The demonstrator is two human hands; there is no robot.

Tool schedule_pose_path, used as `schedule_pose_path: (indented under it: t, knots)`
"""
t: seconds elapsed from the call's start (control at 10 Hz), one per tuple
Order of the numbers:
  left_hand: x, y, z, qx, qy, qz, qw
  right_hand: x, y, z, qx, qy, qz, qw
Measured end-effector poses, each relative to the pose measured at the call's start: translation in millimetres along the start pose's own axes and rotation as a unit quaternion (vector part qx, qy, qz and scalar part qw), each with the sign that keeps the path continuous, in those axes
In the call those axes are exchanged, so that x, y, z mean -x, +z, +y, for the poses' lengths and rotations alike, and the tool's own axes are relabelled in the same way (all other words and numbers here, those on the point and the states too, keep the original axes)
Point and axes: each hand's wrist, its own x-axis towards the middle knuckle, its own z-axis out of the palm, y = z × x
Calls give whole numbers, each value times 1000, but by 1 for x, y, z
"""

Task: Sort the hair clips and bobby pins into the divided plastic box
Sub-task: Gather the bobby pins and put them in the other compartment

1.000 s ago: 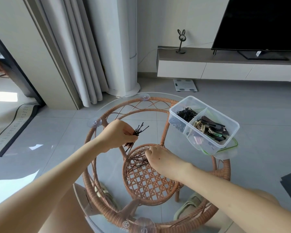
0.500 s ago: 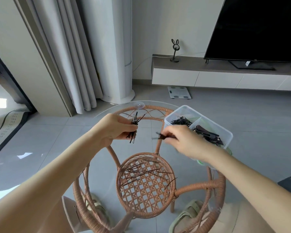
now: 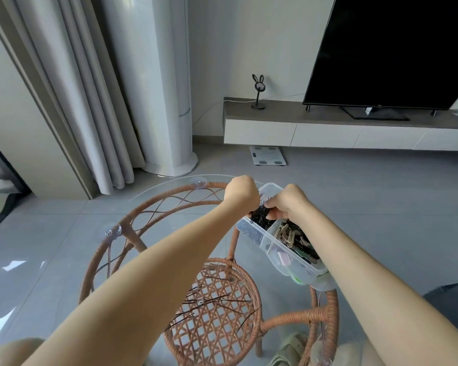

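Observation:
A clear divided plastic box point(image 3: 251, 235) stands at the right side of the round glass table point(image 3: 154, 190). Its far compartment holds black bobby pins point(image 3: 261, 220); the nearer one holds brown and green hair clips point(image 3: 292, 239). My left hand point(image 3: 242, 192) is curled over the far compartment and grips a bunch of bobby pins. My right hand point(image 3: 288, 204) is right beside it and pinches pins at the same spot. The hands hide the far end of the box. Several loose bobby pins point(image 3: 212, 299) lie on the glass above the woven lower shelf.
The glass top sits on a rattan frame point(image 3: 132, 229) with suction cups. Slippers point(image 3: 288, 350) lie on the floor under the table. Farther off are a floor scale point(image 3: 267, 155), a TV cabinet point(image 3: 328, 130), a white tower unit point(image 3: 167, 101) and curtains point(image 3: 77, 88).
Both hands lifted from the loose pins, carried bobby pins to the right and now meet over the box's far compartment. The view tilted upward.

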Motion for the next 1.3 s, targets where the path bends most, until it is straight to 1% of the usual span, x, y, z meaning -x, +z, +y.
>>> schedule_pose_path:
  t: [0.1,0.2,0.3,0.4,0.5,0.6,0.7,0.8,0.9,1.0,1.2,1.3]
  knots:
    - [-4,2,9,-33,-1,-28,999,0,-4,-4,1,-14,-41,999]
    - [-6,-8,17,-84,18,-135,987,2,-10,-6,60,-50,-43,996]
    - [-6,-15,15,-54,14,-175,983,5,-13,-4,109,-85,-26,990]
    - [-1,-23,7,28,31,-114,993,13,-16,-3,169,-152,26,973]
    - [18,-33,-14,83,48,-54,994,38,-16,1,169,-243,95,950]
    - [51,-43,-53,-84,90,-34,992,85,-11,15,206,-334,0,920]
    - [95,-40,-96,-199,91,-155,963,123,1,46,340,-312,-196,865]
    - [139,-22,-137,-226,20,-200,953,132,23,88,485,-327,-182,791]
    - [168,-4,-159,-214,-57,-161,962,123,32,111,504,-303,-154,794]
    - [174,6,-159,-188,-75,-138,969,116,36,110,457,-289,-170,824]
    - [147,9,-145,-123,-31,-141,982,104,62,94,436,-330,-158,822]
    - [140,9,-141,-136,-2,-128,982,106,70,94,406,-366,-140,826]
